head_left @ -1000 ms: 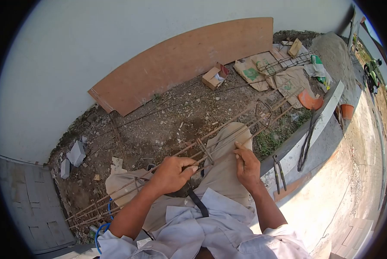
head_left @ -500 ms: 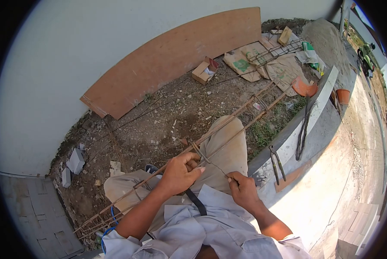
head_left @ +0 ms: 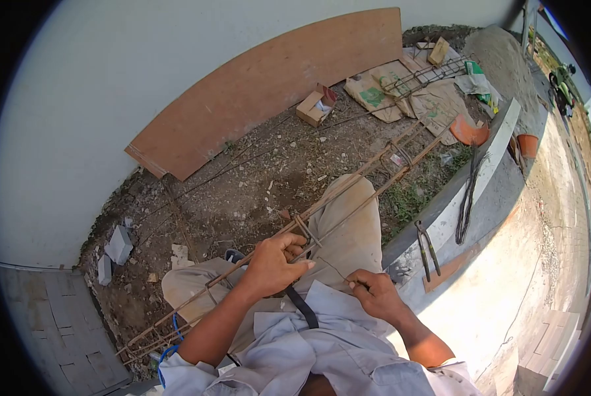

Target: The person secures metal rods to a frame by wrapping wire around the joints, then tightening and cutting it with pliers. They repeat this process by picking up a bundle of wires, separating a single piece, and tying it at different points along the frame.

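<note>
A long rusty rebar cage (head_left: 351, 179) slants across my lap, with square stirrups (head_left: 304, 228) around its rods. My left hand (head_left: 275, 267) is closed on the cage beside one stirrup, its fingers curled at the rods and its thumb pointing right. To the right of it, my right hand (head_left: 378, 295) pinches a thin tie wire (head_left: 335, 269) between thumb and forefinger. The wire bends up and left toward my left hand and the stirrup. Its far end is too fine to make out.
Pincers (head_left: 426, 248) and a bundle of dark wire (head_left: 468, 198) lie on the concrete ledge (head_left: 401, 264) at my right. Beyond are an orange bucket (head_left: 527, 145), a cardboard box (head_left: 314, 109), paper sacks (head_left: 434, 105) and a plywood sheet (head_left: 262, 86) against the wall.
My right hand has moved slightly down, and the wire now bows more between the hands. My left hand keeps its place on the cage. The whole view has shifted a little.
</note>
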